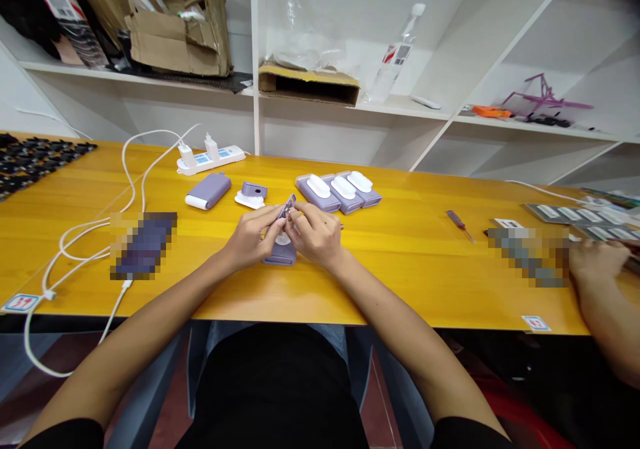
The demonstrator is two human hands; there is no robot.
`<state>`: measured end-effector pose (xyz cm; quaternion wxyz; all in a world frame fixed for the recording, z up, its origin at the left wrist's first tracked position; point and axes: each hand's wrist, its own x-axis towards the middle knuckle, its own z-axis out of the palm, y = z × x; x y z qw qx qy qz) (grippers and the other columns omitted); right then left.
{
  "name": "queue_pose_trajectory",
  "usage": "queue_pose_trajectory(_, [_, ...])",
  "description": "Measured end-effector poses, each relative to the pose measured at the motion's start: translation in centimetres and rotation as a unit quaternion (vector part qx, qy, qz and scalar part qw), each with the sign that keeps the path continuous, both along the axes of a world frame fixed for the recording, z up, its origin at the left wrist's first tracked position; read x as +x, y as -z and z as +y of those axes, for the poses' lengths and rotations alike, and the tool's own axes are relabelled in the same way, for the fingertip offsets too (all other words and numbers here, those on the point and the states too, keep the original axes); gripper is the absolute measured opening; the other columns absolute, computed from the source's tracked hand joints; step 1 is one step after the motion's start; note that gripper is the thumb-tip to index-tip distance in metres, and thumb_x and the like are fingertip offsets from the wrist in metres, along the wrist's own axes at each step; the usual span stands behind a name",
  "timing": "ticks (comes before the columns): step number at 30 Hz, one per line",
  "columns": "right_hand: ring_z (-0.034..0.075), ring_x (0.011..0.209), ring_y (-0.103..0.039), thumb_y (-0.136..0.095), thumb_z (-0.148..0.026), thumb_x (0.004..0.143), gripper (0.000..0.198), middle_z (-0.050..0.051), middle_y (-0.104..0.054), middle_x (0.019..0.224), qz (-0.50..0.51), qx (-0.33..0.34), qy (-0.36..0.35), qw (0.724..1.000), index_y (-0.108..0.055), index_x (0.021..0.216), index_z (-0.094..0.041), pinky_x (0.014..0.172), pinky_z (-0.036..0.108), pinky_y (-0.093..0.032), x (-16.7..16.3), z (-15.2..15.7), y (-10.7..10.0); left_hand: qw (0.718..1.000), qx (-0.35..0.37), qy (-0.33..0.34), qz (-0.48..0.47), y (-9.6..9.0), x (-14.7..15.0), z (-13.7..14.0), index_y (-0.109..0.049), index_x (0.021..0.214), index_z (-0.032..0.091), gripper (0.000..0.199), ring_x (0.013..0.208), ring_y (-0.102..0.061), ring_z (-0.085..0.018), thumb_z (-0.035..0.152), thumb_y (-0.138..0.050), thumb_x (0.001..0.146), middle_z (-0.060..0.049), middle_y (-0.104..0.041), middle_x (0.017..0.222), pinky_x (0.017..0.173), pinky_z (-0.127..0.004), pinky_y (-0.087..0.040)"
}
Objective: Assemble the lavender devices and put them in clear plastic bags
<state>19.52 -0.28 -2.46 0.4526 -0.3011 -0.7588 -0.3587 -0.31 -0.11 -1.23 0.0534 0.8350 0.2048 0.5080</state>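
Head: three purple cases (352,203) beyond right hand (319,234).

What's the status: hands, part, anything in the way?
Left hand pinching small purple part. Right hand at it, grip unclear. Purple block below, partly hidden. Screwdriver well right, seemingly out of the way.

Bright, even light fills the scene, its source out of view. The glossy counter (400,269) carries a soft sheen; the space beneath its front edge falls dark. Wide-angle distortion slants the shelves (295,125). Coarse pixel blocks hide a dark object (145,245) toward the counter's left. Between left grip (253,235) and right grip (317,235), fine detail softens.
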Motion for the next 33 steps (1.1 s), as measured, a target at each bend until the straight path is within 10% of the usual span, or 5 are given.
queue_pose_trajectory(33, [0.026,0.105,-0.077,-0.061,-0.023,0.105,0.024,0.018,-0.074,0.119,0.132,-0.143,-0.064,0.979,-0.064,0.129,-0.017,0.083,0.036,-0.066,-2.4,-1.3,0.5,0.988,-0.005,-0.146,-0.057,0.1,0.4,-0.2,-0.08,0.101,0.014,0.015,0.064,-0.068,-0.012,0.017,-0.065,0.1,-0.005,-0.081,0.083,0.068,-0.023,-0.056])
